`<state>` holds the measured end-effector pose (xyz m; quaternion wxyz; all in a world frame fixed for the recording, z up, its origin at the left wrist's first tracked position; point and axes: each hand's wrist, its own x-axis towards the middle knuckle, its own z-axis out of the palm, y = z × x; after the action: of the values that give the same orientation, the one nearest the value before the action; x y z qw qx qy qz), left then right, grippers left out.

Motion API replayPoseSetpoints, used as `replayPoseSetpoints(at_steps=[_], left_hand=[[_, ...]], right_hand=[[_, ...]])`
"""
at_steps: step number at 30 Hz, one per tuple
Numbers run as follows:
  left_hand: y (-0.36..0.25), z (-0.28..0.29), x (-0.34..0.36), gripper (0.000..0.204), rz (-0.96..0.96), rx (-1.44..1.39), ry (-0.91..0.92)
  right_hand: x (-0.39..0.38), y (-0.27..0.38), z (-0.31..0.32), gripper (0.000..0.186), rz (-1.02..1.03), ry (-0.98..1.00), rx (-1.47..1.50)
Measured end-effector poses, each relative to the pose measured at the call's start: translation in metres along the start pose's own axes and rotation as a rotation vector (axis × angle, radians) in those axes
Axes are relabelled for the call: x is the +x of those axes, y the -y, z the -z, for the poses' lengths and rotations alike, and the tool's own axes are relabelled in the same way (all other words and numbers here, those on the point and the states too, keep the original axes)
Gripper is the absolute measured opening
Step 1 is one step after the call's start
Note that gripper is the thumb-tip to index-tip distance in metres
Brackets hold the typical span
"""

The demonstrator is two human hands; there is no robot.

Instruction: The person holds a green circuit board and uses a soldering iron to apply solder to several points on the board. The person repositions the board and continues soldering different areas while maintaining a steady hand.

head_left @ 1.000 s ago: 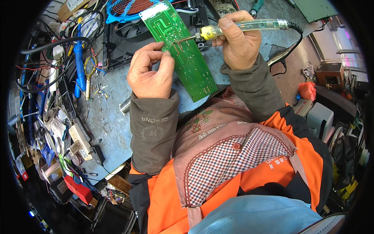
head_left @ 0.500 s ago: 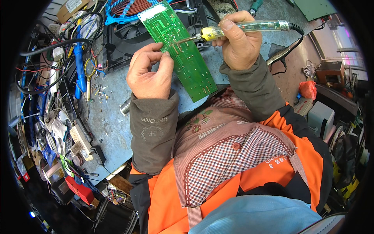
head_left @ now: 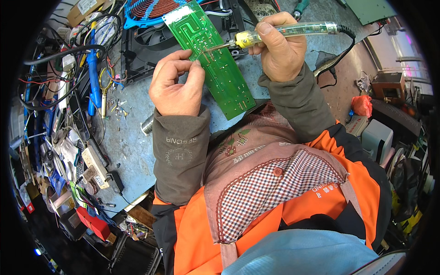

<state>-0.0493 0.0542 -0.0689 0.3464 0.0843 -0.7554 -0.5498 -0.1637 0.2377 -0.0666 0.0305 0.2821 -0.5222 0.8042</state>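
Note:
A long green circuit board (head_left: 223, 82) leans at a slant, its upper end over a black fan frame (head_left: 151, 50). My right hand (head_left: 285, 52) is closed round the clear handle of a soldering iron (head_left: 302, 30) with a yellow collar. The iron's metal tip points left and meets the board at a row of solder joints, or lies just above it. At the board's left edge, my left hand (head_left: 176, 85) has thumb and forefinger pinched close to the iron's tip. What lies between those fingertips is too small to make out.
Cables, blue-handled pliers (head_left: 94, 75) and a power strip (head_left: 94, 167) crowd the left of the blue-grey bench (head_left: 130, 146). A blue-rimmed fan with a copper-coloured grille (head_left: 153, 10) sits at the back. The iron's black cord (head_left: 349, 50) loops down at right.
The soldering iron and my right hand have shifted very slightly left. My left hand and the board look almost unmoved.

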Motion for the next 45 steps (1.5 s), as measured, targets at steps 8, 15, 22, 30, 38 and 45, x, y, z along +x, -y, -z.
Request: replayPoseSetpoints(at_steps=[8,15,22,30,38,45], left_hand=[[0.0013,0.0003,0.0009,0.005,-0.026,0.035,-0.002],[-0.0004,-0.0003,0.0017,0.005,-0.058,0.051,0.004],[0.0004,-0.0008,0.0004,0.005,0.007,0.009,-0.014],[-0.0007,-0.0012,0.0011,0.005,0.011,0.016,-0.013],[0.0016,-0.0009,0.0016,0.007,-0.088,0.121,-0.009],[0.0006,-0.0023,0.0017,0.008,-0.128,0.170,-0.011]], right_hand=[[0.0007,-0.0016,-0.0003,0.017,0.012,0.008,0.003],[0.0011,-0.0023,0.0002,0.018,0.019,0.021,0.017],[0.0016,-0.0009,0.0002,0.016,0.023,0.029,0.002],[-0.0009,0.0002,-0.0012,0.014,0.027,-0.016,-0.008],[-0.0005,0.0001,-0.0008,0.016,0.022,-0.002,-0.015],[-0.0006,-0.0009,-0.0004,0.015,0.013,0.004,-0.017]])
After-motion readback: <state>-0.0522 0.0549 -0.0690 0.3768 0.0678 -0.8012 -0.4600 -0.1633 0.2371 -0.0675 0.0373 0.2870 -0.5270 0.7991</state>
